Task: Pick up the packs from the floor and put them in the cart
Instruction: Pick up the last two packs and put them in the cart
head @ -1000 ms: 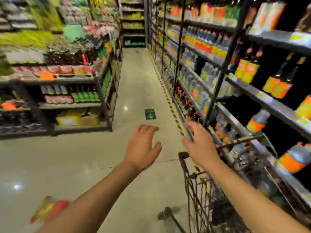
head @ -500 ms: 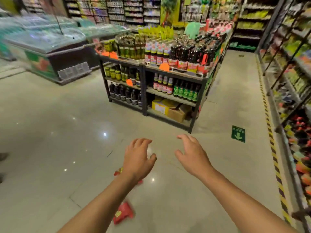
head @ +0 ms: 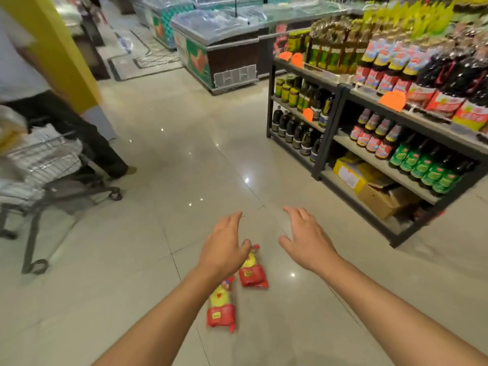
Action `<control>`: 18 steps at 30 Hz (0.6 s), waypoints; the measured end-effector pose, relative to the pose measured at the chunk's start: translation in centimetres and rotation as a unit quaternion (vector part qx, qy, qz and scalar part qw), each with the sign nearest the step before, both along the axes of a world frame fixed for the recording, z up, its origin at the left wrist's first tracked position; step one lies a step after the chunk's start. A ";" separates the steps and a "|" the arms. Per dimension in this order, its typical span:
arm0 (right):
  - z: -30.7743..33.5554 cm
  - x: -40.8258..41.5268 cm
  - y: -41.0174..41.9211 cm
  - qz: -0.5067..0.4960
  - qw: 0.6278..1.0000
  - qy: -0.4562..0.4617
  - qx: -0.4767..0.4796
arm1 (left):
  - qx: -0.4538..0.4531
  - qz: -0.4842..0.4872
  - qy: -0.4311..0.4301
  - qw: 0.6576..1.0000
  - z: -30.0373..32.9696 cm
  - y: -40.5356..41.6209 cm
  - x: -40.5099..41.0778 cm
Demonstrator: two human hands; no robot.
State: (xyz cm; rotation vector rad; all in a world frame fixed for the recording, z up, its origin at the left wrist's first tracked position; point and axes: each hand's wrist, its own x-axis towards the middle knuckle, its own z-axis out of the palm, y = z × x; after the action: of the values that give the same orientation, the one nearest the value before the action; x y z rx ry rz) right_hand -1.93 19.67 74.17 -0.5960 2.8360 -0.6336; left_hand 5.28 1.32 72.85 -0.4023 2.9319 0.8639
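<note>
Two red-and-yellow packs lie on the pale tiled floor in front of me. The farther pack (head: pixel 252 273) is partly hidden by my left hand (head: pixel 224 243), which hovers over its upper end with fingers spread and holds nothing. The nearer pack (head: pixel 221 310) lies beside my left forearm. My right hand (head: pixel 307 240) is stretched out to the right of the packs, open and empty. The cart I was holding is out of view.
A dark shelf unit (head: pixel 330 143) full of bottles stands to the right, with cardboard boxes (head: pixel 369 186) on its lowest level. At the left, another person (head: pixel 63 120) stands by a loaded shopping cart (head: pixel 42 175). Chest freezers (head: pixel 216 48) stand at the back.
My view has swung left from the aisle and cart to the open floor. My right hand has let go of the cart's rim. Both hands now reach toward the packs.
</note>
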 end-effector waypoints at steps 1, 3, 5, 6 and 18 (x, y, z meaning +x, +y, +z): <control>-0.5 -1.2 -0.8 0.015 1.000 -0.001 0.005 | -0.002 0.011 -0.005 1.000 -0.5 -0.6 -0.7; -1.7 -3.3 -2.8 0.047 0.999 -0.012 0.018 | -0.009 0.031 -0.017 0.999 -1.9 -2.0 -2.3; -3.6 -5.6 -5.2 0.073 0.997 -0.020 0.030 | -0.014 0.050 -0.025 0.998 -3.9 -3.8 -4.0; -4.8 -6.8 -6.4 0.082 0.996 -0.022 0.033 | -0.017 0.057 -0.030 0.998 -5.2 -4.7 -4.9; -38.2 -18.3 -14.4 0.120 0.986 -0.061 0.098 | -0.037 0.121 -0.115 0.985 -37.6 -11.5 -14.2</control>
State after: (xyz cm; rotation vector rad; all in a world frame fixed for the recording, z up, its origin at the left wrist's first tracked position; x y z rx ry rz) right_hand -20.24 5.25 36.01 -0.8168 2.6164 -0.3326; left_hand -8.96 -10.20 35.20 -0.8178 2.7428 0.6792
